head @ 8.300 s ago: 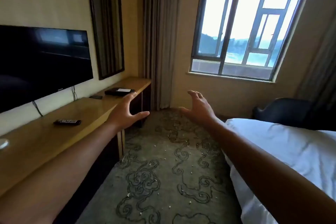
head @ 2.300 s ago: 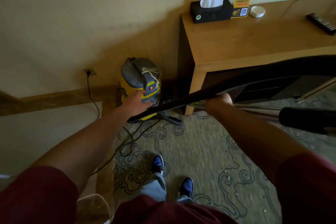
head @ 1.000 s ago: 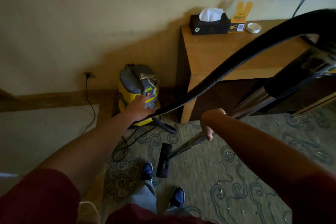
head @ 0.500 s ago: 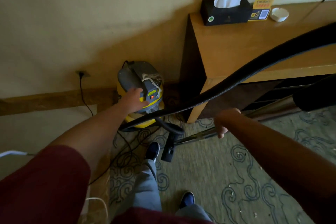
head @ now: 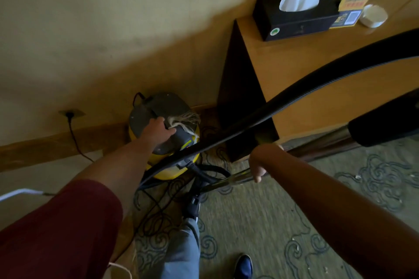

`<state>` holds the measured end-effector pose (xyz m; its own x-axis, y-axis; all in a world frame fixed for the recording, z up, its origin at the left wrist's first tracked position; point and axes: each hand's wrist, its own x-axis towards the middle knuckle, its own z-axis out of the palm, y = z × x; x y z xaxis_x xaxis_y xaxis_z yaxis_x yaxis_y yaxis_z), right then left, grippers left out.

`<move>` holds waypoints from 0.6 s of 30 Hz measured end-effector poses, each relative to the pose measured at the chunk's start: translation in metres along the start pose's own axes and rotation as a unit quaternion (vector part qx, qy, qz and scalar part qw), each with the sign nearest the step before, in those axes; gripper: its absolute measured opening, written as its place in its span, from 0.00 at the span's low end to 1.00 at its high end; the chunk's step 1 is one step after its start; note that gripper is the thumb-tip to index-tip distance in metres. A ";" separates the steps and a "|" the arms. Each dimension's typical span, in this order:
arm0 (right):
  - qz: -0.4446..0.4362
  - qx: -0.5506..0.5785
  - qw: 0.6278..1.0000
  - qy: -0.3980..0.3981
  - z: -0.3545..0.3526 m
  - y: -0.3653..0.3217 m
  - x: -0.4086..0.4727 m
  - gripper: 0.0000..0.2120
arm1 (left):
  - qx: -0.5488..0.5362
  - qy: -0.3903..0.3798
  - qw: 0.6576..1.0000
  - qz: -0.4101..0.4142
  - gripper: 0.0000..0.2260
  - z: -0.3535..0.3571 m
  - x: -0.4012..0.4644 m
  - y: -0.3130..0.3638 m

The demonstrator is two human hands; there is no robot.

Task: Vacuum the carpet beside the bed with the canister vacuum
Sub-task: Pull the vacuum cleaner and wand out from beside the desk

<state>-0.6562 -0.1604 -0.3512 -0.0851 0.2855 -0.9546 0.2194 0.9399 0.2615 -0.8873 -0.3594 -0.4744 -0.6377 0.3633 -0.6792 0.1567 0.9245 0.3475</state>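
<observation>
The yellow and grey canister vacuum (head: 145,118) stands by the wall, next to the desk's end. My left hand (head: 158,130) rests on its grey lid, fingers curled over the carry handle. My right hand (head: 258,163) grips the metal wand (head: 229,182), which slants down to the left toward the floor head (head: 192,206). The black hose (head: 306,88) arcs from the canister's front up to the right, across the desk. The patterned carpet (head: 260,222) carries small white crumbs.
A wooden desk (head: 306,56) holds a black tissue box (head: 294,18), a yellow card and a white dish. The vacuum's cord (head: 74,138) runs to a wall socket (head: 71,113). Loose cable lies tangled on the carpet near my leg and shoe (head: 243,265).
My left hand slid from the switch side of the lid up onto the handle. I have stepped closer to the canister, and the wand's floor head sits nearer my foot.
</observation>
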 end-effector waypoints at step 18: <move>0.016 -0.043 0.999 -0.017 -0.081 -0.009 0.040 0.32 | -0.302 0.050 0.940 -0.150 0.27 0.036 0.105 -0.009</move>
<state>-0.7404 -0.1428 -0.3801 -0.0470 0.3103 -0.9495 0.1361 0.9436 0.3017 -0.9283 -0.3252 -0.5720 -0.6566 0.0555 -0.7522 -0.4796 0.7390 0.4732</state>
